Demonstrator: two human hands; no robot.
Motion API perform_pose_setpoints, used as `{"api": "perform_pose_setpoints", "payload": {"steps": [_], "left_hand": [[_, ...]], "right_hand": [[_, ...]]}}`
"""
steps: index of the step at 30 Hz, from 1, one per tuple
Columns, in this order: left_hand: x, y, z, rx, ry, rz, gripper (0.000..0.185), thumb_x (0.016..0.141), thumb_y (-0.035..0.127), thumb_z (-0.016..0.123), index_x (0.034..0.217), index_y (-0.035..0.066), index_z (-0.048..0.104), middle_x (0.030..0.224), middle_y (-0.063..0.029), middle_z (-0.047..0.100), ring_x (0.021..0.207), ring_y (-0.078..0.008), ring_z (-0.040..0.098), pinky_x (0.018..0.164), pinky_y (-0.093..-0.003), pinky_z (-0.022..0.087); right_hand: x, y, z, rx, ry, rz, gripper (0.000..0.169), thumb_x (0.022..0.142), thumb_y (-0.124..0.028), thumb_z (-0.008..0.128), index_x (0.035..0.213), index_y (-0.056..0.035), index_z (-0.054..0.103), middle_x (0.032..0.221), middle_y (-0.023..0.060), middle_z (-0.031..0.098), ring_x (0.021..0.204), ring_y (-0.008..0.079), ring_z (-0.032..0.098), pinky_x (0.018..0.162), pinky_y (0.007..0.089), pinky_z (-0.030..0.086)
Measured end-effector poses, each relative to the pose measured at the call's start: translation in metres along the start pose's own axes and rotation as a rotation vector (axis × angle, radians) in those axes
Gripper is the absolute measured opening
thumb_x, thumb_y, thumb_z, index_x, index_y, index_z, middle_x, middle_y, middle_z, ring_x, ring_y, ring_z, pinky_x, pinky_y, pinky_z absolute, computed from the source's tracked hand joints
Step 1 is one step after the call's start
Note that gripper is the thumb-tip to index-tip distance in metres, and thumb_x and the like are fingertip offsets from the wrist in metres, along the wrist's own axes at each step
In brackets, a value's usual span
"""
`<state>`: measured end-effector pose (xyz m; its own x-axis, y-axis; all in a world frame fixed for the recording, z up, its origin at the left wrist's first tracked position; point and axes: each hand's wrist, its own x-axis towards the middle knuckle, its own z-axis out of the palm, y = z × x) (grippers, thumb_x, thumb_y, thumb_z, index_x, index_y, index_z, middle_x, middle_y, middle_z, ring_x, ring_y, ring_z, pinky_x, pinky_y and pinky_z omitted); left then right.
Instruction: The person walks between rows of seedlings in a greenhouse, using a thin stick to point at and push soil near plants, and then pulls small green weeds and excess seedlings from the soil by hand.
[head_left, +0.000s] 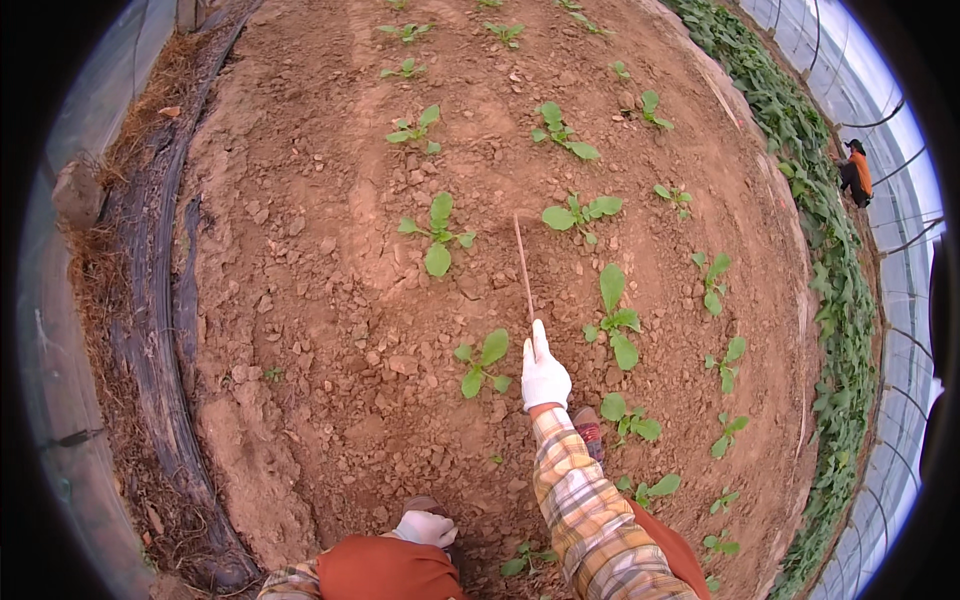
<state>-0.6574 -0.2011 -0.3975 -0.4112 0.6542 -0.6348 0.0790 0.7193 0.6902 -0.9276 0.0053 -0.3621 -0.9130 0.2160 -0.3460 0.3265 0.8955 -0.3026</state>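
Observation:
My right hand (545, 379), in a white glove, grips a thin stick (523, 264) that points forward over the soil. The stick's tip lies between two rows of leafy green seedlings, left of one seedling (581, 216). Another seedling (484, 363) grows just left of this hand, and a taller one (616, 319) stands to its right. My left hand (426, 528), also gloved in white, rests low by my left shoe (424, 505) and knee. Its fingers look curled in, with nothing showing in them; the palm is hidden.
Loose, cloddy brown soil (322, 420) makes up the bed. Dark plastic sheeting (161, 300) and dry straw run along the left. A dense strip of leafy plants (832, 300) borders the right, where another person (856, 174) crouches beside the greenhouse wall (907, 292). My right shoe (589, 433) is close to seedlings.

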Motion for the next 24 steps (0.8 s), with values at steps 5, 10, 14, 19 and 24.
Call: {"api": "perform_pose_setpoints", "payload": {"steps": [5, 10, 14, 19, 24], "left_hand": [[0.006, -0.003, 0.002, -0.073, 0.040, 0.028, 0.039, 0.091, 0.041, 0.044, 0.076, 0.009, 0.062, 0.066, -0.0136, 0.062, 0.066, -0.0349, 0.062, 0.061, -0.0451, 0.049], [-0.002, -0.006, 0.009, -0.077, 0.153, 0.087, 0.037, 0.089, 0.038, 0.048, 0.069, 0.009, 0.061, 0.062, -0.0116, 0.060, 0.059, -0.0326, 0.060, 0.056, -0.0439, 0.049], [0.002, -0.003, 0.000, 0.028, -0.025, 0.083, 0.034, 0.085, 0.043, 0.053, 0.088, 0.010, 0.061, 0.077, -0.0106, 0.063, 0.075, -0.0324, 0.063, 0.066, -0.0423, 0.050], [0.001, -0.005, 0.002, -0.023, -0.026, 0.033, 0.035, 0.083, 0.044, 0.054, 0.087, 0.010, 0.060, 0.076, -0.0104, 0.063, 0.073, -0.0328, 0.062, 0.064, -0.0435, 0.049], [0.005, -0.005, 0.004, -0.025, -0.064, -0.009, 0.034, 0.085, 0.043, 0.052, 0.087, 0.010, 0.060, 0.076, -0.0100, 0.064, 0.073, -0.0324, 0.063, 0.063, -0.0434, 0.049]], "right_hand": [[0.005, 0.006, 0.004, -0.078, -0.094, 0.012, 0.051, 0.096, -0.039, 0.041, 0.144, -0.0357, 0.024, 0.062, 0.0175, 0.059, 0.059, 0.0372, 0.060, 0.058, 0.0461, 0.047], [-0.050, 0.026, 0.025, -0.009, -0.154, 0.034, 0.049, 0.095, -0.041, 0.041, 0.142, -0.0370, 0.028, 0.061, 0.0183, 0.060, 0.057, 0.0381, 0.060, 0.055, 0.0468, 0.048], [-0.064, 0.036, 0.025, 0.014, -0.084, 0.067, 0.047, 0.095, -0.042, 0.042, 0.140, -0.0380, 0.031, 0.061, 0.0181, 0.060, 0.056, 0.0376, 0.060, 0.054, 0.0466, 0.048], [-0.018, 0.011, 0.008, 0.021, 0.026, 0.024, 0.047, 0.095, -0.038, 0.045, 0.140, -0.0350, 0.035, 0.062, 0.0163, 0.059, 0.058, 0.0358, 0.060, 0.055, 0.0438, 0.047], [0.064, -0.022, -0.017, -0.013, 0.031, -0.081, 0.046, 0.097, -0.040, 0.037, 0.142, -0.0337, 0.029, 0.070, 0.0149, 0.063, 0.066, 0.0343, 0.062, 0.062, 0.0449, 0.048]]}}
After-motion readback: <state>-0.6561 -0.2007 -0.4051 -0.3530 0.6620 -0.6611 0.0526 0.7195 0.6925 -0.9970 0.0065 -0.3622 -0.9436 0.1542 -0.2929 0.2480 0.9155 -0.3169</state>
